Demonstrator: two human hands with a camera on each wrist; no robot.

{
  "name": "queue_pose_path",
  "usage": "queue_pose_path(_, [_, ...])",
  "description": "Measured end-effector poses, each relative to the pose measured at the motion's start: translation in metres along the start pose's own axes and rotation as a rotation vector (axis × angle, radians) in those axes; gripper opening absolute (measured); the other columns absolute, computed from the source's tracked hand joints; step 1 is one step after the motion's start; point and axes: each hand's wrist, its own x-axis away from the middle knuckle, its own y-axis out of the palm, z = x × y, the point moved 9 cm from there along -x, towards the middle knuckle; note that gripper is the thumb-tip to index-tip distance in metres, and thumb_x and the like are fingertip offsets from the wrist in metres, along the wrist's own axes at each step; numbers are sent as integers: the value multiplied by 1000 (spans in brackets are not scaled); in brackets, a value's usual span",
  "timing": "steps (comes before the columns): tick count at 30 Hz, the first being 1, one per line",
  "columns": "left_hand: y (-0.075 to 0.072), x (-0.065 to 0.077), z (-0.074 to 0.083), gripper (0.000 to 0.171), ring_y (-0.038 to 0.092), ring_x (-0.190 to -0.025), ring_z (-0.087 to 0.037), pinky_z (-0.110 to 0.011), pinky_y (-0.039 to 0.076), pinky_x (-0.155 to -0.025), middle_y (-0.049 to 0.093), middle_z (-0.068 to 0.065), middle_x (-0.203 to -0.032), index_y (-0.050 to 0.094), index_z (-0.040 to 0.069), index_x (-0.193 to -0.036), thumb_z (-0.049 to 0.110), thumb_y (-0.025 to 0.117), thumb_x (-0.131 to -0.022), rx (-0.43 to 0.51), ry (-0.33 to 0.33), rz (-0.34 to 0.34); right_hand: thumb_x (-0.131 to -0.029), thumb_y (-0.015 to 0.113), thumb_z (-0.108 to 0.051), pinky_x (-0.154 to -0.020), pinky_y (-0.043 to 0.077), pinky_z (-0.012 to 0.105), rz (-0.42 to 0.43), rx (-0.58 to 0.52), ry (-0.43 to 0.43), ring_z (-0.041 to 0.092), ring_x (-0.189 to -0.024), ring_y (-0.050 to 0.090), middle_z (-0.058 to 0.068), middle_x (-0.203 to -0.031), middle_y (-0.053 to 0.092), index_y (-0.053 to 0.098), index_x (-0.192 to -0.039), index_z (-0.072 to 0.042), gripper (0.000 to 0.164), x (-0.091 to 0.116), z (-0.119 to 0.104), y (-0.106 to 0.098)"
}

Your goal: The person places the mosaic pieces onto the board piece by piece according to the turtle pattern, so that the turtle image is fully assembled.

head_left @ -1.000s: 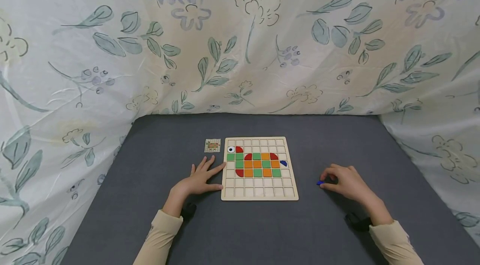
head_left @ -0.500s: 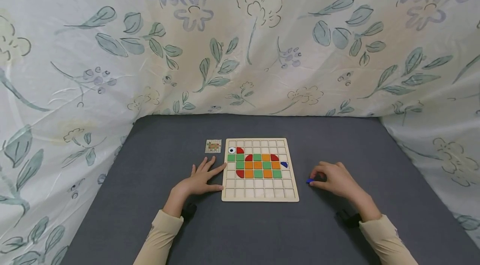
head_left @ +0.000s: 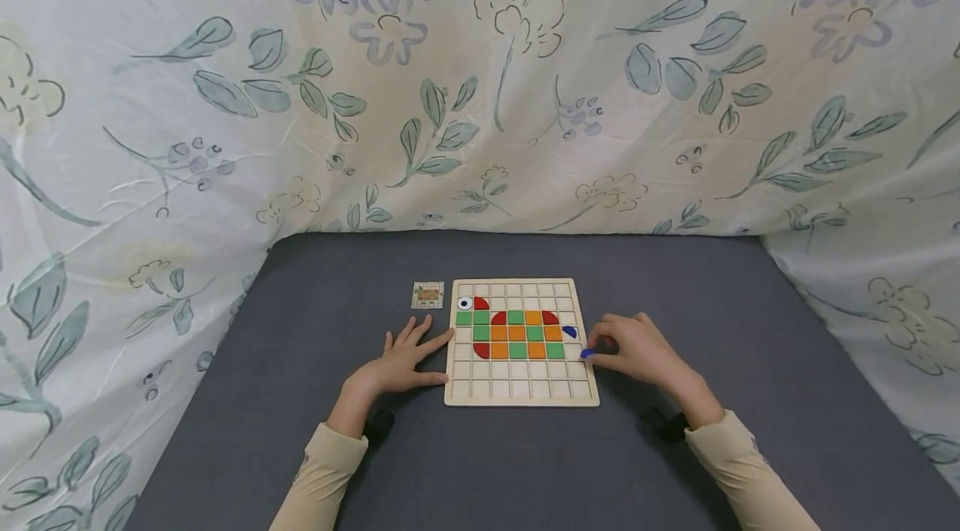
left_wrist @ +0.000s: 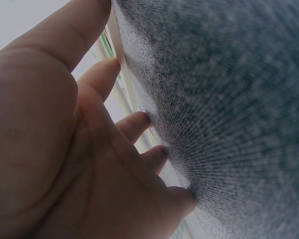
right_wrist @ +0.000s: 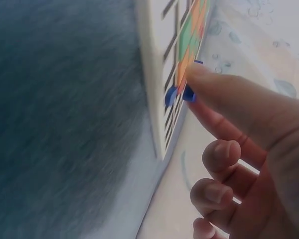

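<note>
A pale wooden grid board [head_left: 517, 390] lies on the table, its cells partly filled with green, orange and red tiles and one eye tile [head_left: 465, 303]. My left hand [head_left: 396, 366] rests spread at the board's left edge, thumb and a finger touching it. With thumb and index finger my right hand [head_left: 637, 350] pinches a small blue tile [head_left: 587, 354] at the board's right edge. Another blue tile [head_left: 570, 332], rounded on one side, sits in a right-hand cell just beyond it. In the right wrist view the pinched blue tile [right_wrist: 189, 93] is partly hidden by the thumb.
A small picture card [head_left: 428, 295] with a gridded pattern lies by the board's upper left corner. Dark grey cloth [head_left: 480, 464] covers the table. A flowered curtain [head_left: 480, 97] hangs behind and along both sides.
My right hand has moved left with the pinched blue tile, from the bare cloth to the board's right edge. The left hand has stayed in place.
</note>
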Motion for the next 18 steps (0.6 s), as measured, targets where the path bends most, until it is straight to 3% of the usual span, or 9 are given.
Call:
queue_pose_path(6, [1,0,-1,77,-5,-142,-37,-65,-4,-106,7,-11,-156,27,30,-147,50,64,-82,-1,-5,0,-72,78,-36,-65,19,34,-1,-31,-15,4,-54,33,-2,-63,46,67,-78,-24,18,-14,-15,1])
queue_pose_path(11, [0,1,0,77,-5,-142,-37,-65,-4,-106,7,-11,-156,27,30,-147,49,64,-82,2,-1,-3,-74,78,-34,-66,20,34,-28,-59,-20,5,-58,36,-4,-67,50,69,-83,-21,18,-25,-27,5])
queue_pose_path(18, [-1,2,2,76,-4,-142,-38,-65,-4,-106,8,-13,-156,28,28,-147,47,64,-83,6,6,1,-74,78,-33,-67,24,34,-34,-80,-62,5,-58,40,-7,-68,51,67,-78,-23,16,-38,-45,10])
